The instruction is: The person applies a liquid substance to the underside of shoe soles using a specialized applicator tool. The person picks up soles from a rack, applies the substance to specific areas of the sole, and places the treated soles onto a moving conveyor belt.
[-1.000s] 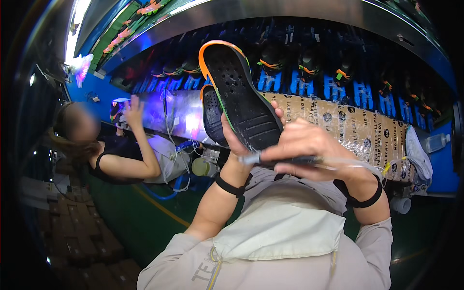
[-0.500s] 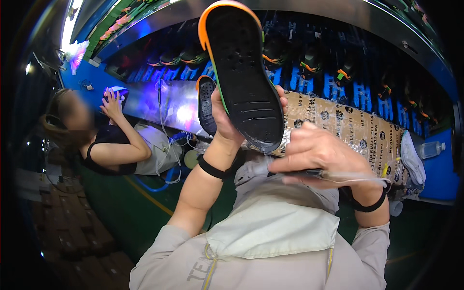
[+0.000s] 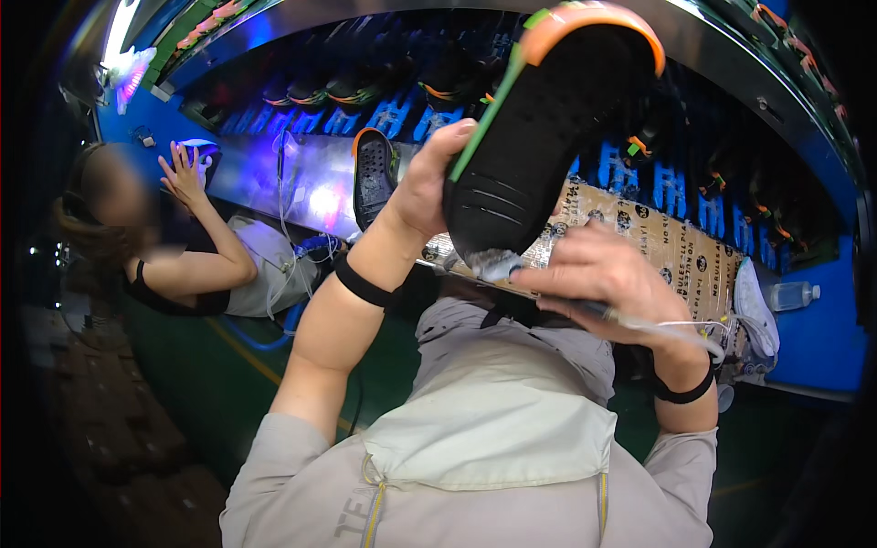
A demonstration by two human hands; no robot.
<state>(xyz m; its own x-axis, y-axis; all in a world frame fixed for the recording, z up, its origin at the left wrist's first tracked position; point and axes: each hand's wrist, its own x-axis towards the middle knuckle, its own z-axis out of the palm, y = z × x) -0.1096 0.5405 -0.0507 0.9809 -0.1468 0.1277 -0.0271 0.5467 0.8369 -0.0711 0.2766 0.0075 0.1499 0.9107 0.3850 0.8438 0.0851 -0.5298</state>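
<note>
While the left hand grips the sole, slanting up-right, the right hand holds a brush at the sole's lower end.

The scene is rather dim, with a white tube lamp at the upper left and a violet-blue glare on the metal tabletop, while the floor and the outer corners sink into darkness. The tip of the brush-like tool and the right hand beside it look a little smeared, and the black shoe sole shows few details. Toward the rim, the fisheye lens bends the metal rail above into an arch.
</note>
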